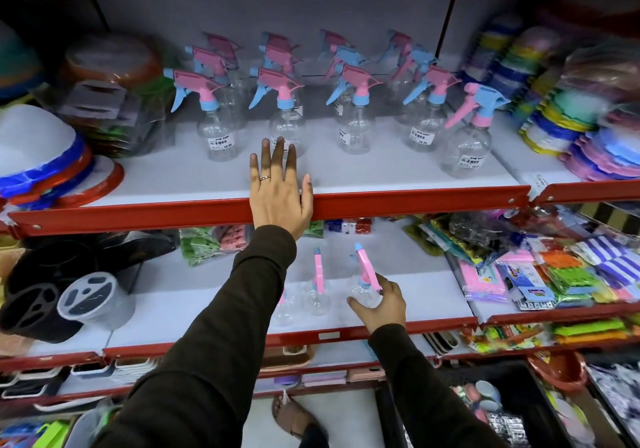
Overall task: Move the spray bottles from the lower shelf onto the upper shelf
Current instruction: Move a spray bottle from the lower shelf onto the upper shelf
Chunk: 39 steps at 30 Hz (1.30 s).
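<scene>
Several clear spray bottles with pink and blue trigger heads stand in rows on the upper shelf [398,174]; the nearest right one [467,139] has a blue head. My left hand [278,188] lies flat and open on that shelf's red front edge, fingers just short of a front-row bottle [287,129]. On the lower shelf [207,295] three clear bottles remain: one partly hidden behind my left sleeve [284,309], a middle one [318,292], and a right one [363,285], around whose body my right hand [379,304] is closed.
Stacked plastic bowls and plates [45,157] fill the upper shelf's left end, stacked coloured trays [571,129] its right end. Packets of pegs and sponges [540,274] crowd the lower shelf's right, dark containers [52,295] its left. A sandalled foot [291,416] shows below.
</scene>
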Motion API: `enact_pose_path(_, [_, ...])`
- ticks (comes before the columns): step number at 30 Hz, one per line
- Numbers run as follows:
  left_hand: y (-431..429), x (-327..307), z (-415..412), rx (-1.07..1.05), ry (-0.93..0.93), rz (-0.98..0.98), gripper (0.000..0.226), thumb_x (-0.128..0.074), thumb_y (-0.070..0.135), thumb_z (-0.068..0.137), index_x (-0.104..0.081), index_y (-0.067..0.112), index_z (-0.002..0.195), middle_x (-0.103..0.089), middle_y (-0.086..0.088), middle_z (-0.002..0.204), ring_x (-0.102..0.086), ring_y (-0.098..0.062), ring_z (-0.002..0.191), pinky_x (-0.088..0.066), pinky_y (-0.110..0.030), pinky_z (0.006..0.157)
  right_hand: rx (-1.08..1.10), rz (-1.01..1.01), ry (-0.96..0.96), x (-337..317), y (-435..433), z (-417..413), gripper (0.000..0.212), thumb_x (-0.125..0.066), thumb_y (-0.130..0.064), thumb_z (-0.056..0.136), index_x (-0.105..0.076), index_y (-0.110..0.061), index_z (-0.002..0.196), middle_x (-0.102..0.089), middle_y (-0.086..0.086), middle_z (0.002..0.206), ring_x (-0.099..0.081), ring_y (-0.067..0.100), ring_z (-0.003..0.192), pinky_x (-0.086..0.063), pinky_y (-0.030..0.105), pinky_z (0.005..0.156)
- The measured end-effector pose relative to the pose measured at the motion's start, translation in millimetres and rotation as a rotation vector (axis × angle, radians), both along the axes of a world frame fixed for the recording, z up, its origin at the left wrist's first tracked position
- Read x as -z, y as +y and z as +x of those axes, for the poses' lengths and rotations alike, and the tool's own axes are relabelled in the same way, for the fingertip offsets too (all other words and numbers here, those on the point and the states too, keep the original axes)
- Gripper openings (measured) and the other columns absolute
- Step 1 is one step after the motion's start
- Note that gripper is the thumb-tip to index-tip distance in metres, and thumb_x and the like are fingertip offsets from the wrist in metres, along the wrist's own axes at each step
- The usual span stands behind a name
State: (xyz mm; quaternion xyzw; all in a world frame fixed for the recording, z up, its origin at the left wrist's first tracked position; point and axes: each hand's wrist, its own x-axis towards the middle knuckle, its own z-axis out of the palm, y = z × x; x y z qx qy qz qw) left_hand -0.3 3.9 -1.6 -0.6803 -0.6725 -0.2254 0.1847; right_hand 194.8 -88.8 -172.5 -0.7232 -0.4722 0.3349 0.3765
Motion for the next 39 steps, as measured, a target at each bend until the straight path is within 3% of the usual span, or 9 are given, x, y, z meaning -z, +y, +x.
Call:
enact_pose_path(5, [-2.5, -2.7, 0.8, -0.002, -0.026, -0.018, 0.067, -0.015, 0.043, 0.1, -0.022, 0.007, 0.157, -0.012, -0.013, 0.167, 0.0, -0.03, 0.155, 0.003, -0.046, 0.126, -0.034, 0.2, -0.064, -30.6, -17.0, 12.0, 0.064, -0.086, -0.024, 0.063, -0.059, -0.017, 0.121, -0.053, 0.0, 0.118, -0.056, 0.014, 0.103, -0.042, 0.019, 0.092])
enact_pose_path(9, [-4.2, -3.4, 1.3, 0.002, -0.034, -0.038, 0.067, -0.017, 0.043, 0.101, -0.024, 0.006, 0.156, -0.016, -0.014, 0.166, -0.003, -0.03, 0.155, 0.001, -0.046, 0.126, -0.056, 0.328, -0.091, -57.8, -28.5, 18.6, 0.061, -0.083, -0.023, 0.062, -0.058, -0.022, 0.117, -0.051, -0.004, 0.113, -0.055, 0.008, 0.098, -0.048, 0.022, 0.088])
enact_pose_path(13, [-5.9, -5.2, 1.1, -0.009, -0.029, -0.05, 0.069, -0.015, 0.043, 0.1, -0.023, 0.004, 0.156, -0.015, -0.015, 0.166, -0.003, -0.031, 0.155, -0.001, -0.047, 0.126, -0.063, 0.451, -0.092, -87.9, -35.2, 25.6, 0.065, -0.085, -0.02, 0.063, -0.048, -0.033, 0.114, -0.048, -0.007, 0.108, -0.049, -0.015, 0.095, -0.037, -0.001, 0.08])
enact_pose_path(15, [-6.1, -5.7, 1.0, -0.009, -0.027, -0.059, 0.07, -0.013, 0.044, 0.099, -0.022, 0.004, 0.156, -0.014, -0.015, 0.166, -0.003, -0.031, 0.155, -0.001, -0.048, 0.126, -0.056, 0.496, -0.09, -102.0, -34.3, 29.0, 0.066, -0.086, -0.02, 0.063, -0.046, -0.033, 0.114, -0.049, -0.008, 0.106, -0.048, -0.011, 0.092, -0.033, -0.004, 0.079])
enact_pose_path(21, [-5.5, -3.9, 1.9, -0.014, -0.027, -0.059, 0.072, -0.013, 0.044, 0.098, -0.022, 0.003, 0.156, -0.014, -0.014, 0.167, -0.003, -0.03, 0.155, -0.002, -0.047, 0.126, -0.028, 0.642, -0.045, -144.5, -17.2, 35.9, 0.064, -0.083, -0.034, 0.059, -0.05, -0.028, 0.113, -0.058, -0.004, 0.105, -0.057, 0.015, 0.093, -0.049, 0.027, 0.082])
enact_pose_path(23, [-5.3, -3.6, 1.5, -0.013, -0.031, -0.056, 0.072, -0.013, 0.044, 0.098, -0.022, 0.004, 0.156, -0.015, -0.013, 0.167, -0.003, -0.03, 0.155, -0.001, -0.047, 0.126, -0.016, 0.691, -0.051, -160.4, -8.9, 37.9, 0.062, -0.084, -0.035, 0.06, -0.048, -0.031, 0.111, -0.059, -0.002, 0.103, -0.057, 0.014, 0.09, -0.05, 0.024, 0.081])
enact_pose_path(27, [-5.4, -3.0, 1.4, 0.004, -0.045, -0.039, 0.072, -0.013, 0.044, 0.097, -0.024, 0.004, 0.156, -0.019, -0.012, 0.166, -0.003, -0.029, 0.155, -0.001, -0.047, 0.126, -0.016, 0.736, -0.076, -194.4, 14.5, 41.5, 0.061, -0.085, -0.035, 0.064, -0.054, -0.023, 0.115, -0.06, -0.004, 0.107, -0.051, 0.004, 0.096, -0.033, 0.0, 0.083])
enact_pose_path(33, [-3.5, -1.9, 0.5, 0.017, -0.066, -0.019, 0.071, -0.014, 0.043, 0.098, -0.03, 0.001, 0.153, -0.028, -0.014, 0.163, -0.009, -0.031, 0.155, -0.007, -0.049, 0.125, -0.064, 0.685, -0.012, -223.7, 61.3, 33.3, 0.062, -0.083, -0.035, 0.066, -0.056, -0.03, 0.122, -0.064, -0.007, 0.119, -0.061, 0.012, 0.109, -0.052, 0.028, 0.09])
enact_pose_path(39, [-2.4, -1.4, 0.4, 0.025, -0.052, 0.003, 0.069, -0.017, 0.041, 0.098, -0.032, 0.001, 0.153, -0.03, -0.015, 0.162, -0.013, -0.032, 0.154, -0.005, -0.046, 0.125, -0.124, 0.558, -0.046, -219.3, 99.4, 19.5, 0.064, -0.085, -0.036, 0.068, -0.059, -0.02, 0.124, -0.064, -0.003, 0.117, -0.062, 0.019, 0.105, -0.054, 0.039, 0.096])
